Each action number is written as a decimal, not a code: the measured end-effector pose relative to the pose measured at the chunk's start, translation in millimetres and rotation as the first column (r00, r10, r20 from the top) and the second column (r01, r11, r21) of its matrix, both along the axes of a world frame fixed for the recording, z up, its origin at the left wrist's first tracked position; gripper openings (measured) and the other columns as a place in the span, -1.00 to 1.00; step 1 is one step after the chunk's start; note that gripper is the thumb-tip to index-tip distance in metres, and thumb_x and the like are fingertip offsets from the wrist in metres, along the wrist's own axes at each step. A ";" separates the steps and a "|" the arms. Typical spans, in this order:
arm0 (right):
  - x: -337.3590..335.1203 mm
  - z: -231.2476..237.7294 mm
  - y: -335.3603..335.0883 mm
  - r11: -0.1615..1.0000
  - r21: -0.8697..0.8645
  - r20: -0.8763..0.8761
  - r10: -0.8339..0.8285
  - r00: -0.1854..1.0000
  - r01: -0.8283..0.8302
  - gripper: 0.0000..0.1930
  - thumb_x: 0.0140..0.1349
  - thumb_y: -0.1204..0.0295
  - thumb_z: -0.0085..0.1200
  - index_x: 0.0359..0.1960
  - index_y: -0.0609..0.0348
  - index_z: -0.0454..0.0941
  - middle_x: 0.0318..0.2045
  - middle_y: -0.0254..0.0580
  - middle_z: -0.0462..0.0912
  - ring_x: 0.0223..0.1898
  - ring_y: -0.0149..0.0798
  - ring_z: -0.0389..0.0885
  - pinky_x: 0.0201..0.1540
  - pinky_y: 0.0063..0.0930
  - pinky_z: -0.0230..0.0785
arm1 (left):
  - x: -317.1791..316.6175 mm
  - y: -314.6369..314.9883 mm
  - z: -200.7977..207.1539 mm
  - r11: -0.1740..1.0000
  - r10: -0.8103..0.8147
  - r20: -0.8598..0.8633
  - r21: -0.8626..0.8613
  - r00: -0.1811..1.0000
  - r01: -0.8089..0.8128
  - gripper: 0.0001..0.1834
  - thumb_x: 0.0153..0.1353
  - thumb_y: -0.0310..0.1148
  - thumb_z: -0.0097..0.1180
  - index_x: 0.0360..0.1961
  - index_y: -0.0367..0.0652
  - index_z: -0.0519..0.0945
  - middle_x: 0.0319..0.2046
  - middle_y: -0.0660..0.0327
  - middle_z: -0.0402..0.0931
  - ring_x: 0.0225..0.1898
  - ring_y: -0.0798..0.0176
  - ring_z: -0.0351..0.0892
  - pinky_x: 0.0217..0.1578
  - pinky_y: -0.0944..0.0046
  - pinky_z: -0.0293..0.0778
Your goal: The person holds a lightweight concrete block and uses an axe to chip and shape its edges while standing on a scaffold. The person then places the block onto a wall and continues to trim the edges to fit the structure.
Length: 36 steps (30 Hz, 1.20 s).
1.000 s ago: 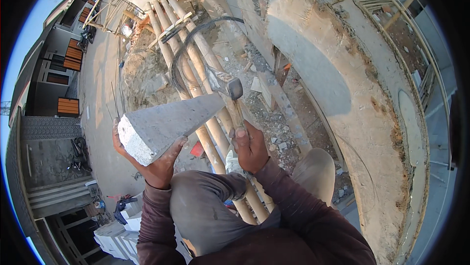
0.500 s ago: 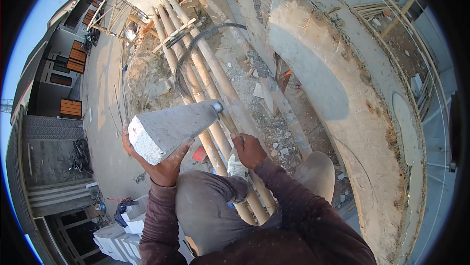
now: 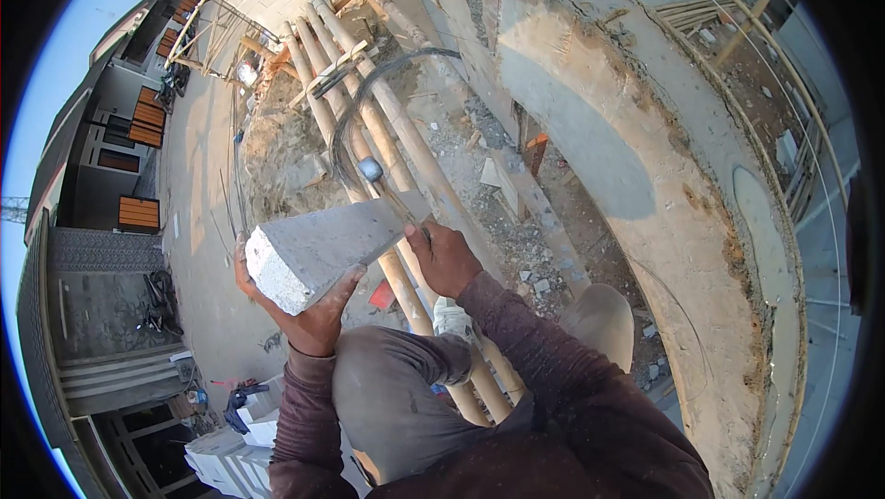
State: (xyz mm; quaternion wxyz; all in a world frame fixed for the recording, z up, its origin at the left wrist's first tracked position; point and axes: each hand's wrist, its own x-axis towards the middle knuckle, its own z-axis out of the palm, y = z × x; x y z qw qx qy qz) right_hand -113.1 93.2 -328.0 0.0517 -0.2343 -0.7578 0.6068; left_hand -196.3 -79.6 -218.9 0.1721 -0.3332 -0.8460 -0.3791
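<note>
My left hand (image 3: 318, 319) is closed around the near end of a grey lightweight block (image 3: 327, 236), holding it up with the fingers on its left and the thumb on its right. The block's near end is rough, white and broken; it tapers in view toward the far end. In my right hand (image 3: 447, 259), at the block's far right, is the thin handle of a hammer. The round metal hammer head (image 3: 371, 169) shows just beyond the block's far edge. Whether it touches the block I cannot tell. Part of the handle is hidden by my fingers.
Long bamboo poles (image 3: 396, 121) run beneath me, with a loop of black wire (image 3: 355, 98) across them. A plastered wall (image 3: 599, 130) rises on the right. Rubble (image 3: 530, 282) lies between. White blocks (image 3: 221, 462) are stacked at lower left.
The hammer head has moved left and away from me, from the block's far tip to beyond its far edge. My right hand has shifted slightly left and farther up; the left barely moved.
</note>
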 end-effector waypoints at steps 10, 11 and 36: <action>10.2 -15.2 -5.9 0.996 -0.008 -0.150 -0.092 0.984 0.092 -0.51 0.46 0.06 -0.13 -0.36 0.33 0.47 -0.57 0.24 0.52 -0.40 0.32 0.58 -0.34 0.06 0.37 | 0.4 2.8 0.9 0.997 -0.032 0.039 0.069 0.999 0.029 0.51 -0.35 0.03 0.67 0.43 -0.24 -0.19 0.31 -0.08 -0.04 0.35 -0.07 0.12 0.35 -0.06 0.15; 14.3 -6.0 -5.0 0.993 -0.019 -0.229 -0.115 0.967 0.114 -0.50 0.46 0.05 -0.14 -0.37 0.33 0.48 -0.57 0.24 0.53 -0.41 0.33 0.57 -0.33 0.06 0.37 | 1.0 3.4 1.9 0.998 -0.013 0.013 0.067 1.000 0.013 0.51 -0.35 0.03 0.67 0.43 -0.23 -0.19 0.31 -0.07 -0.04 0.34 -0.07 0.12 0.35 -0.06 0.15; 60.0 -6.1 -24.1 0.992 -0.097 -0.302 -0.103 0.948 0.077 -0.41 0.48 -0.01 -0.18 -0.42 0.38 0.47 -0.63 0.04 0.49 -0.59 0.00 0.49 -0.45 -0.17 0.32 | 5.7 6.2 8.5 0.995 -0.019 0.045 0.100 0.999 0.015 0.45 -0.33 -0.04 0.68 0.43 -0.23 -0.13 0.32 -0.04 0.01 0.34 -0.04 0.14 0.33 -0.03 0.20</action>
